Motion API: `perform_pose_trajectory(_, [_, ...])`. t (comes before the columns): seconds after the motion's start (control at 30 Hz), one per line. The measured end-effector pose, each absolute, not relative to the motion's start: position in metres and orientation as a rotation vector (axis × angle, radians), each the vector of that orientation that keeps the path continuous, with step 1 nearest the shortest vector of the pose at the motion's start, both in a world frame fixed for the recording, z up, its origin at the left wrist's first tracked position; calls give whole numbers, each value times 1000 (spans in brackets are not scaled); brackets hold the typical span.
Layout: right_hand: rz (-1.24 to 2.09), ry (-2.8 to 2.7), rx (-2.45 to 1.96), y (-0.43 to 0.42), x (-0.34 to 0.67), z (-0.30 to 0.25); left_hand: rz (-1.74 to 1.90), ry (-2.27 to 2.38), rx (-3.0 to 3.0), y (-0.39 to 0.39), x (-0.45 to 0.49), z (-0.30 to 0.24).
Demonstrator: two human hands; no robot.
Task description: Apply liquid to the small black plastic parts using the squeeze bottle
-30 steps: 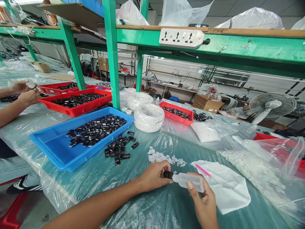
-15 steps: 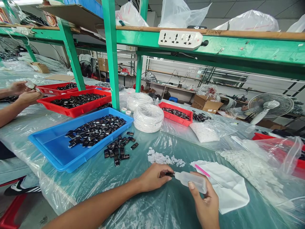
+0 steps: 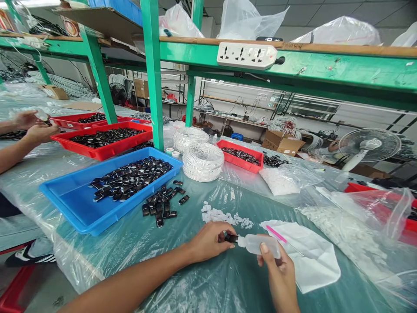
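Head cam: L forearm [image 3: 137, 280] is angling in from bottom left, L hand [image 3: 210, 241] resting low over the table [image 3: 182, 282] and pinching a small black piece [image 3: 231, 238] btwn thumb & fingers, piece sticking out toward the right. R hand [image 3: 280, 267] is pointing up from bottom right, thumb pressing on a translucent bottle [image 3: 260, 245], fingers curling round it. Bottle's lying near sideways, nozzle [image 3: 241, 241] aiming at the piece; can't tell if they're touching tbh. White bits [image 3: 216, 214] are sitting just past L hand.
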State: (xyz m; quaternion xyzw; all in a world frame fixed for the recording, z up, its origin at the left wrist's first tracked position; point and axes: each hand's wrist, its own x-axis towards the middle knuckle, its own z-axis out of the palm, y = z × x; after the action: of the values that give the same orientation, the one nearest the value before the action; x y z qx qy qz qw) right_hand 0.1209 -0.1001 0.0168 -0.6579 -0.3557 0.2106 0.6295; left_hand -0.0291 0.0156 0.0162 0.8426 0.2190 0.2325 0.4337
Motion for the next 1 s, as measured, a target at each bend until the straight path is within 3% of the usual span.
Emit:
perform_pose_trajectory(0.33, [319, -856, -1552, -106, 110, 19, 568, 542, 2065, 15, -29, 18])
perform_pose_trajectory(1.0, [471, -774, -1468, -103, 114, 22, 556, 474, 1703, 15, -25, 10])
